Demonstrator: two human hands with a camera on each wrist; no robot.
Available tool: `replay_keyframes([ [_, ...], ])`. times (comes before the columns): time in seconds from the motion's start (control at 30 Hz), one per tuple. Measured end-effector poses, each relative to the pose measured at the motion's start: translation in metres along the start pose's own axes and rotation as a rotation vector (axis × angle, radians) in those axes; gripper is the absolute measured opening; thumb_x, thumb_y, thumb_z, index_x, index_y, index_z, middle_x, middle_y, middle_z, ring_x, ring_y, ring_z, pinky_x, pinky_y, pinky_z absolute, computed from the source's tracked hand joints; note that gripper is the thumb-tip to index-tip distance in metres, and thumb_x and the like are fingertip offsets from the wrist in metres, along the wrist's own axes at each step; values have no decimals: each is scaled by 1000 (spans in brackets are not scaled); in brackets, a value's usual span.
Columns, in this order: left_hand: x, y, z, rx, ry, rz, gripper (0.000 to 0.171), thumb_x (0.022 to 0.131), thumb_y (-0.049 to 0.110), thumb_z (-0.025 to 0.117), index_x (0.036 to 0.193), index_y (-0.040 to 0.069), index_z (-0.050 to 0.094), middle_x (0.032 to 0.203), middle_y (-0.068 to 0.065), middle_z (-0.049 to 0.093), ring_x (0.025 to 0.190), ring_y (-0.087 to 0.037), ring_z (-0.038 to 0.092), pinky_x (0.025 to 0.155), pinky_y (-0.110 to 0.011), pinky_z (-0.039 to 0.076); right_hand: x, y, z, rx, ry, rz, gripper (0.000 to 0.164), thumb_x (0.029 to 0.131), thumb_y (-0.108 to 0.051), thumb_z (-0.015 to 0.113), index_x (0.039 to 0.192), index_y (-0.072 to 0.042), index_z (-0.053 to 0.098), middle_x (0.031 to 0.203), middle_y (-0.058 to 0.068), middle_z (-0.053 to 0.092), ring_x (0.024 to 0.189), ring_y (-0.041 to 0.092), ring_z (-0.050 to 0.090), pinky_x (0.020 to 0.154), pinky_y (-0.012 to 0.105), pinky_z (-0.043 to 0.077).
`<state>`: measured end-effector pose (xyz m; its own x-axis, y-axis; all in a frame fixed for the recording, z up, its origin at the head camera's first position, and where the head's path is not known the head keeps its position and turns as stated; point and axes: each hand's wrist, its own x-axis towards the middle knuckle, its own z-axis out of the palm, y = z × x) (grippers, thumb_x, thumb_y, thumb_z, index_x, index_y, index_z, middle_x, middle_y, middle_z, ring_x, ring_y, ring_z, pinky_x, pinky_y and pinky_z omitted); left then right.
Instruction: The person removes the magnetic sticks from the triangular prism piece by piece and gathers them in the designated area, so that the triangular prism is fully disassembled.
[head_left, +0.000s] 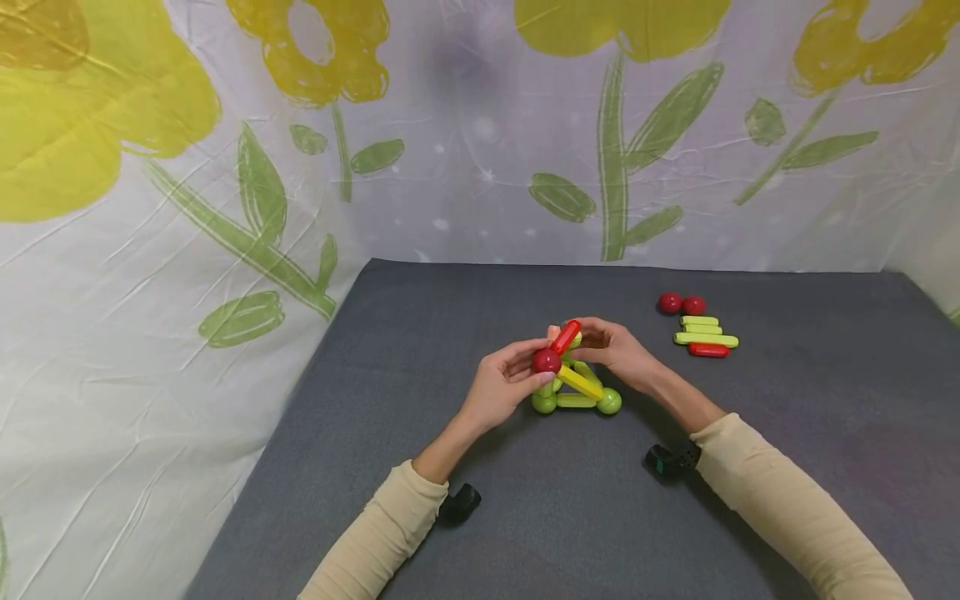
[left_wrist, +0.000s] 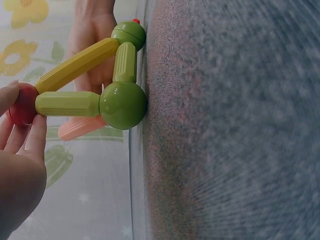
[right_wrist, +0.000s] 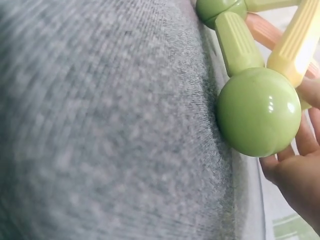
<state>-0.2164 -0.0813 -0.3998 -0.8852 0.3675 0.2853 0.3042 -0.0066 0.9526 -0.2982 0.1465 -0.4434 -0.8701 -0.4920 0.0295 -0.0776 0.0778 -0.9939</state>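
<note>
A frame of magnetic rods and balls stands on the dark table. My left hand (head_left: 501,385) pinches its red ball (head_left: 547,361) at the top between thumb and fingers. From that ball a yellow rod (head_left: 581,382) slopes down to a green ball (head_left: 609,401), and a light green rod (left_wrist: 67,104) runs to another green ball (left_wrist: 123,105). A red rod (head_left: 566,337) slants up from the red ball. Behind the frame my right hand (head_left: 611,354) holds a light green piece (head_left: 576,340), partly hidden, between thumb and fingers. An orange-pink rod (left_wrist: 82,127) shows behind.
Two red balls (head_left: 670,303) lie at the back right. In front of them several light green rods (head_left: 706,340) and a red rod (head_left: 708,351) are stacked in a row. A white curtain with printed flowers (head_left: 480,167) borders the table's back and left sides.
</note>
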Motion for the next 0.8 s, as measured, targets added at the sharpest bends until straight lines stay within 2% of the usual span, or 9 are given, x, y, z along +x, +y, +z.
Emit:
replay_keyframes([
  [0.2, 0, 0, 0, -4, -2, 5, 44, 85, -9, 65, 126, -14, 51, 126, -29, 54, 114, -38, 55, 95, -47, 45, 0, 1, 2, -92, 31, 1, 32, 91, -4, 64, 121, 4, 58, 116, 13, 61, 105, 24, 58, 86, 33, 50],
  [0.43, 0, 0, 0, 5, 3, 0, 44, 85, -9, 66, 127, -13, 52, 126, -28, 54, 114, -37, 55, 95, -45, 45, 0, 5, 1, -131, 79, -28, 34, 91, -6, 65, 123, 3, 57, 112, 13, 61, 96, 24, 59, 79, 36, 50],
  [0.67, -1, 1, 0, 11, 3, -11, 44, 85, -9, 66, 127, -13, 52, 126, -28, 54, 114, -37, 56, 94, -40, 46, 2, 8, 2, -170, 135, -58, 34, 90, -12, 68, 120, 1, 60, 115, 15, 61, 105, 27, 60, 88, 42, 50],
  [0.8, -1, 2, 1, 15, 4, -10, 44, 85, -9, 66, 127, -13, 52, 126, -28, 54, 114, -37, 55, 94, -40, 46, 1, 3, 4, -225, 157, -68, 32, 91, -11, 66, 120, 2, 59, 115, 16, 61, 107, 31, 57, 88, 42, 50],
])
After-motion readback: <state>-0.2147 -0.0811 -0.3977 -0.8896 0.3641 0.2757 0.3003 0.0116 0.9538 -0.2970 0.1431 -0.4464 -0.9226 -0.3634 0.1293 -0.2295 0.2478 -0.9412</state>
